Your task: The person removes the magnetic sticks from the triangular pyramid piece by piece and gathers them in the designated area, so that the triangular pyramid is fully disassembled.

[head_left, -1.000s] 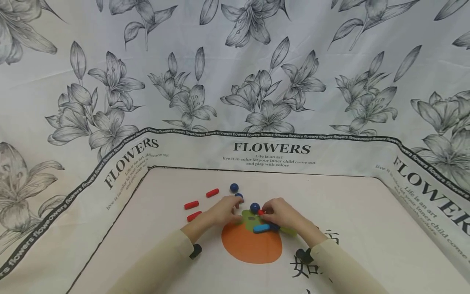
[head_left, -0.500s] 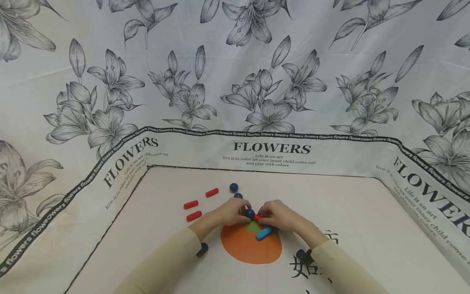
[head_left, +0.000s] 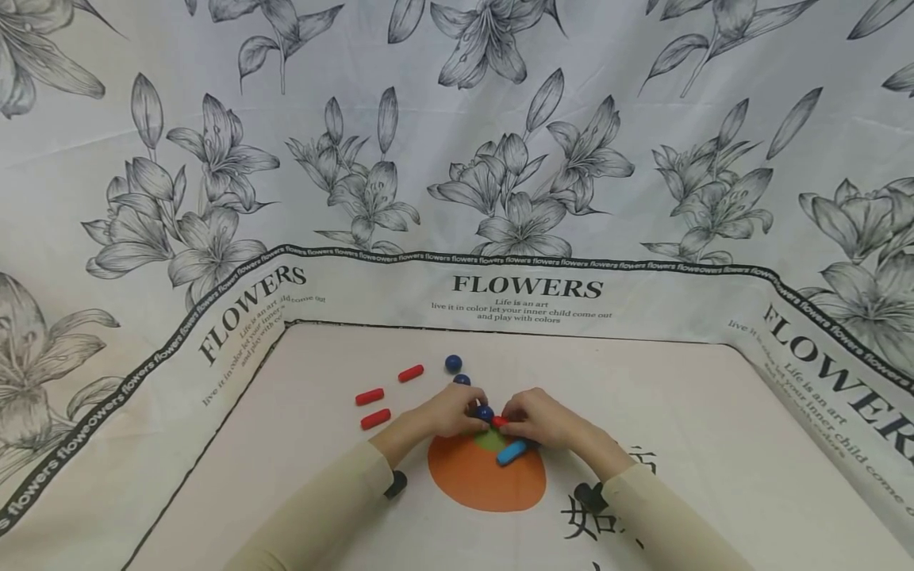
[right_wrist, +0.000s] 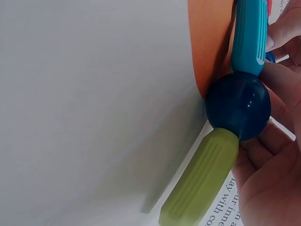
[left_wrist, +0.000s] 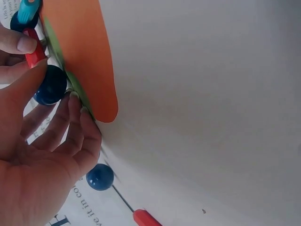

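My left hand (head_left: 450, 411) pinches a dark blue ball (left_wrist: 51, 85) between thumb and fingers. Facing it, my right hand (head_left: 546, 419) pinches a short red rod (left_wrist: 35, 49), whose end meets that ball. At the rod's other end is a second dark blue ball (right_wrist: 239, 106), partly cupped by the right fingers. From this second ball a light blue rod (right_wrist: 249, 37) and a green rod (right_wrist: 200, 176) stick out in different directions; the head view mostly hides the green one. Whether the red rod is fixed into the left-hand ball cannot be told.
Three loose red rods (head_left: 370, 396) lie left of the hands. Two loose blue balls (head_left: 453, 364) sit behind the left hand. The tabletop cloth bears an orange printed shape (head_left: 485, 480) and black characters; a flowered cloth (head_left: 528, 198) rises behind.
My left hand has moved right and grips the blue ball, bringing it against the red rod. The right hand has shifted slightly left and turned the light blue rod. Little differs over the last half second.
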Demonstrator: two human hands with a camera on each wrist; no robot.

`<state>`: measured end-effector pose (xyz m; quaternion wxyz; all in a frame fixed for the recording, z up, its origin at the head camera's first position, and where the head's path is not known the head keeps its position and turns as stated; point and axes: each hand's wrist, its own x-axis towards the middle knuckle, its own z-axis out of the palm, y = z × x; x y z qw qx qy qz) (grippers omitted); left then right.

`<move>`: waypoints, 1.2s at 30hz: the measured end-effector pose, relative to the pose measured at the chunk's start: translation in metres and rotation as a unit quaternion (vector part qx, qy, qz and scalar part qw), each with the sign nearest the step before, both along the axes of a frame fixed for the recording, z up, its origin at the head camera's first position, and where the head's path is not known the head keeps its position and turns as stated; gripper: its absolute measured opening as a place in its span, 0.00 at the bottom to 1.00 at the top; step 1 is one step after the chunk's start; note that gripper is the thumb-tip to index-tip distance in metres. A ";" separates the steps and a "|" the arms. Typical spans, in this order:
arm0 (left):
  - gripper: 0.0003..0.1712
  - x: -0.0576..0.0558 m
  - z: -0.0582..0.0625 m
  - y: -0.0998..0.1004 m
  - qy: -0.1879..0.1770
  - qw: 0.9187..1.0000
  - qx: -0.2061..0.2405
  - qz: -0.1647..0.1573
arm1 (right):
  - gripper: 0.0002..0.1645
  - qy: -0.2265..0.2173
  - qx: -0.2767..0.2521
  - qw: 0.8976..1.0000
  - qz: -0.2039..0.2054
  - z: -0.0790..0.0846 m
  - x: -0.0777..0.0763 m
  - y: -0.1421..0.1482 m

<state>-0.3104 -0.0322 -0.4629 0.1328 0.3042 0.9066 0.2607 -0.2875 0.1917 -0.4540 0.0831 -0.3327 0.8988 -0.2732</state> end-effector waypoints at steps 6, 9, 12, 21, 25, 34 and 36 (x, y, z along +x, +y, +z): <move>0.19 -0.001 0.000 0.004 -0.005 1.000 -0.006 -0.001 | 0.07 0.003 0.002 1.000 0.001 0.000 0.000 0.002; 0.18 -0.002 0.000 0.006 0.000 1.000 -0.009 -0.002 | 0.06 0.004 0.005 1.000 0.002 0.001 0.000 0.004; 0.17 -0.004 -0.001 0.008 0.012 1.000 -0.013 0.012 | 0.06 0.001 0.009 1.000 0.003 0.001 0.000 0.005; 0.16 -0.010 0.006 0.012 0.041 0.999 -0.005 0.024 | 0.05 -0.002 -0.003 1.000 0.011 0.002 0.001 0.004; 0.17 -0.020 0.017 0.021 0.080 0.996 -0.018 0.039 | 0.05 -0.002 -0.004 1.000 0.011 0.000 0.002 0.002; 0.12 -0.047 0.022 0.050 0.143 0.979 -0.107 0.098 | 0.04 0.007 0.004 1.000 0.001 -0.001 0.002 0.001; 0.10 -0.050 0.024 0.053 0.152 0.974 -0.132 0.104 | 0.05 0.009 0.002 1.000 0.003 -0.001 0.002 0.001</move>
